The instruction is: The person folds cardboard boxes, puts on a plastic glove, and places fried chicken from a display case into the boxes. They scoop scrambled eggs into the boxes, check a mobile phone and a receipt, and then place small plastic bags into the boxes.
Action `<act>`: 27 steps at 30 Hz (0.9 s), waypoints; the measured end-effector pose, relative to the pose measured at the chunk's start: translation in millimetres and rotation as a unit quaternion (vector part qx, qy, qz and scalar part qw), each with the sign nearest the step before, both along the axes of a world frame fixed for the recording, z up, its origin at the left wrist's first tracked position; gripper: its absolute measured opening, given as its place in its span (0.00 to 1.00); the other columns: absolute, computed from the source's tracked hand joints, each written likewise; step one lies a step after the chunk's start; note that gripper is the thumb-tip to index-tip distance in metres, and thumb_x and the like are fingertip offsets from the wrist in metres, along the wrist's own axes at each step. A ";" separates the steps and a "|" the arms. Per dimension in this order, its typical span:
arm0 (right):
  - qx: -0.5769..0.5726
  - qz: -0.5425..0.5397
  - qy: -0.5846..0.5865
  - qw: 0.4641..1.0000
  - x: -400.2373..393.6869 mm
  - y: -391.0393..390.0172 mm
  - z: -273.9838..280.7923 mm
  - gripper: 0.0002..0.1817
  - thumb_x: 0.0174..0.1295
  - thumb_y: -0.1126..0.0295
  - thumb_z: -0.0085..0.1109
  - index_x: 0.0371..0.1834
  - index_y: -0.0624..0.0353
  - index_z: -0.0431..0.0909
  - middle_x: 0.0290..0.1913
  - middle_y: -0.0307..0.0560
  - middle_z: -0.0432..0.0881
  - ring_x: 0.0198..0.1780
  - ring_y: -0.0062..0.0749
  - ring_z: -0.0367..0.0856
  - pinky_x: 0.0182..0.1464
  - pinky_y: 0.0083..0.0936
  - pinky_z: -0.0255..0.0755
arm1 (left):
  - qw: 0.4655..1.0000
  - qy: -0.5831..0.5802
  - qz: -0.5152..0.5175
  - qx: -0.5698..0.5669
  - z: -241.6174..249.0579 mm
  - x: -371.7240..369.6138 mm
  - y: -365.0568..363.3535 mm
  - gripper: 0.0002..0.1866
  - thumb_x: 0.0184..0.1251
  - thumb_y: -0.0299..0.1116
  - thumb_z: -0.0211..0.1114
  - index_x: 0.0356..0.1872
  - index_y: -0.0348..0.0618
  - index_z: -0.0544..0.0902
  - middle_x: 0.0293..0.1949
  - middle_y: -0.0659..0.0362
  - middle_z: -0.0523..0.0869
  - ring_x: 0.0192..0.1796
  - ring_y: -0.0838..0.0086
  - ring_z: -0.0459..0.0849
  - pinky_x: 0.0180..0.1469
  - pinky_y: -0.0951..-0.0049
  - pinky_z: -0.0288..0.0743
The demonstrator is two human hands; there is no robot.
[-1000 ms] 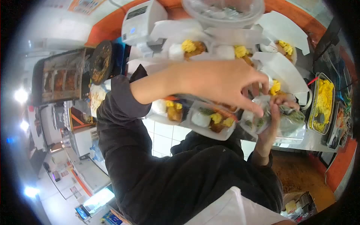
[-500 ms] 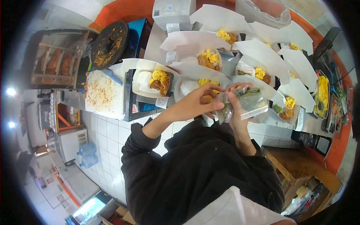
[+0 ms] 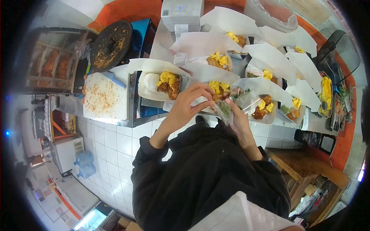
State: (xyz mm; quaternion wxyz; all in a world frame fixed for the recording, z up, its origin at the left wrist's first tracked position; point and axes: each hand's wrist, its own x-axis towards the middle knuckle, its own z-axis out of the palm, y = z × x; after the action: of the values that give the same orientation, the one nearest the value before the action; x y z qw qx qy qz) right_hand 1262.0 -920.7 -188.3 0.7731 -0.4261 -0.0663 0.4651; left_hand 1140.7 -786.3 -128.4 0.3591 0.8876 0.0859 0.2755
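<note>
My left hand (image 3: 195,101) reaches in over the near boxes, thumb and fingertips pinched at the edge of a small clear packet with green contents (image 3: 223,110). Clasped around clear plastic packets is my right hand (image 3: 239,122); one larger clear packet with green leaves (image 3: 246,99) sticks out to its right. Under and behind the hands is an open white box with chicken and yellow egg (image 3: 219,87). To the left stands another open box with rice, chicken and egg (image 3: 168,85).
More open food boxes (image 3: 266,57) fill the counter behind. At the left are a white cutting board (image 3: 105,101) with crumbs and a dark round mortar (image 3: 111,46). A tray of shredded egg (image 3: 326,94) stands at the far right. A clear bin (image 3: 271,13) is at the back.
My left hand has drawn slightly left of the right one, and the small green packet shows more clearly between them. The larger packet has tilted, uncovering chicken in the box behind. The view has shifted slightly.
</note>
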 end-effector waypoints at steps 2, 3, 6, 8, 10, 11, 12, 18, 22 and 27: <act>-0.011 0.016 0.067 0.998 2.2 -4.1 -19.8 0.26 0.53 0.77 0.58 0.54 0.62 0.58 0.47 0.48 0.71 0.46 0.32 0.74 0.46 0.26 0.73 | 0.998 0.020 0.016 -0.053 7.1 -8.8 -4.2 0.07 0.59 0.27 0.61 0.35 0.36 0.74 0.30 0.56 0.80 0.32 0.75 0.81 0.35 0.78 0.73; -0.021 0.033 0.133 0.990 2.5 -5.4 -27.4 0.26 0.53 0.78 0.57 0.55 0.62 0.58 0.48 0.48 0.71 0.46 0.33 0.75 0.46 0.26 0.74 | 0.998 0.021 0.016 -0.053 7.6 -12.6 -4.7 0.07 0.59 0.27 0.61 0.35 0.36 0.74 0.30 0.56 0.80 0.32 0.75 0.81 0.35 0.78 0.73; -0.043 0.049 0.072 0.995 1.3 -3.5 -7.3 0.19 0.56 0.74 0.56 0.51 0.60 0.64 0.41 0.43 0.75 0.41 0.28 0.77 0.38 0.27 0.78 | 0.992 0.006 0.048 -0.121 6.2 -20.1 -1.4 0.06 0.60 0.26 0.59 0.36 0.38 0.73 0.28 0.56 0.81 0.31 0.74 0.82 0.35 0.78 0.73; -0.039 0.037 0.070 0.996 -0.2 -0.7 -16.4 0.19 0.56 0.74 0.57 0.50 0.59 0.65 0.41 0.43 0.75 0.40 0.27 0.77 0.36 0.26 0.78 | 0.983 0.087 0.044 -0.153 -3.9 -20.0 6.1 0.06 0.63 0.27 0.56 0.37 0.38 0.70 0.26 0.57 0.81 0.33 0.74 0.83 0.35 0.78 0.73; -0.036 0.026 0.068 0.997 -1.0 -0.2 -37.6 0.19 0.55 0.74 0.58 0.49 0.59 0.65 0.40 0.43 0.75 0.40 0.26 0.76 0.34 0.26 0.79 | 0.983 0.091 0.045 -0.151 -31.8 -15.8 14.6 0.05 0.63 0.27 0.55 0.36 0.38 0.69 0.26 0.56 0.81 0.33 0.74 0.83 0.35 0.78 0.73; -0.057 -0.001 0.011 0.998 -1.2 0.4 -51.1 0.19 0.55 0.75 0.58 0.49 0.58 0.64 0.40 0.43 0.74 0.39 0.26 0.76 0.33 0.26 0.78 | 0.984 0.095 0.045 -0.146 -46.0 -15.3 17.9 0.05 0.64 0.27 0.54 0.36 0.38 0.69 0.26 0.55 0.81 0.33 0.73 0.83 0.35 0.78 0.74; -0.077 -0.027 -0.047 0.996 -0.6 0.2 -61.4 0.20 0.54 0.75 0.59 0.49 0.58 0.64 0.39 0.42 0.74 0.38 0.26 0.76 0.33 0.26 0.78 | 0.984 0.095 0.046 -0.146 -57.3 -16.0 19.8 0.05 0.64 0.27 0.54 0.36 0.38 0.69 0.26 0.55 0.81 0.33 0.73 0.83 0.35 0.78 0.74; -0.095 -0.060 -0.045 0.993 3.0 -8.4 -37.8 0.21 0.53 0.77 0.59 0.49 0.58 0.63 0.38 0.42 0.73 0.37 0.26 0.76 0.29 0.24 0.77 | 0.970 0.150 0.053 -0.182 -86.6 -19.1 23.1 0.06 0.63 0.30 0.55 0.34 0.40 0.69 0.29 0.56 0.81 0.33 0.70 0.82 0.37 0.74 0.73; -0.093 -0.095 -0.023 0.991 7.3 -15.0 -44.9 0.21 0.53 0.77 0.59 0.49 0.58 0.63 0.38 0.42 0.73 0.37 0.26 0.76 0.27 0.23 0.76 | 0.933 0.258 0.112 0.225 -105.4 -14.7 30.9 0.07 0.57 0.31 0.57 0.36 0.46 0.73 0.35 0.59 0.80 0.39 0.66 0.77 0.45 0.68 0.69; -0.120 -0.125 -0.058 0.983 9.5 -33.9 -56.4 0.23 0.50 0.75 0.62 0.48 0.57 0.63 0.38 0.41 0.72 0.37 0.26 0.75 0.24 0.23 0.74 | 0.919 0.193 0.119 0.323 -104.2 -3.3 43.6 0.19 0.52 0.31 0.54 0.48 0.51 0.74 0.48 0.64 0.77 0.49 0.72 0.73 0.53 0.63 0.63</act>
State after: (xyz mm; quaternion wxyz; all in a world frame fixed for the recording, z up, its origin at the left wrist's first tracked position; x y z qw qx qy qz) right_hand 1271.5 -954.5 -244.7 0.7634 -0.5470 -0.0013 0.3435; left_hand 1137.4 -742.8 -232.6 -0.0065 0.9746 0.1645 0.1519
